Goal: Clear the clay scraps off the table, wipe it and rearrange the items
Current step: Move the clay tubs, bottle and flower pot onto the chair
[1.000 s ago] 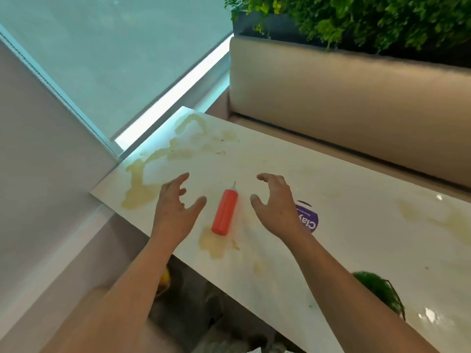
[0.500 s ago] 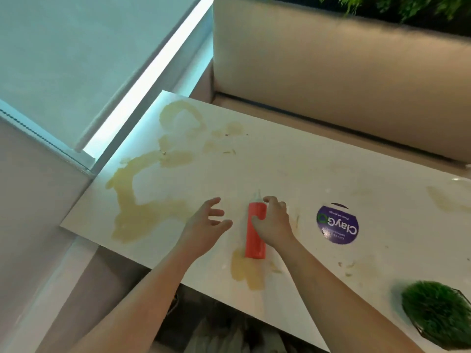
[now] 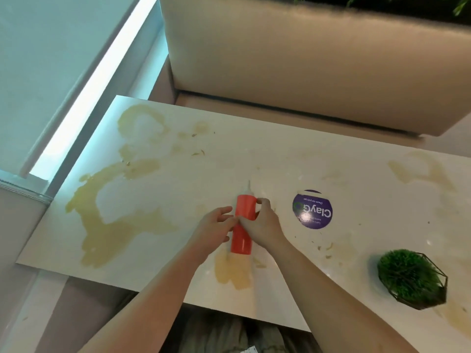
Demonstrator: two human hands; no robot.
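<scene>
A red squeeze bottle [image 3: 244, 212] with a pale pointed nozzle lies on the white table [image 3: 280, 154], nozzle pointing away from me. My right hand [image 3: 260, 225] grips its middle, fingers curled over the far side. My left hand [image 3: 216, 229] touches the bottle's left side with its fingertips, fingers fairly straight. Yellowish clay smears [image 3: 119, 220] cover the table's left part, and a smaller smear [image 3: 233, 272] lies just below the bottle. Small clay scraps [image 3: 326, 248] are scattered to the right of my hands.
A round purple ClayGo sticker [image 3: 313, 210] sits on the table right of the bottle. A small green plant in a wire holder [image 3: 410, 277] stands near the front right edge. A beige bench backrest [image 3: 305, 59] runs behind the table; a window [image 3: 51, 59] is at left.
Both hands have closed in on the bottle: the right hand now grips it and the left hand has moved right until it touches it. The camera has tilted down.
</scene>
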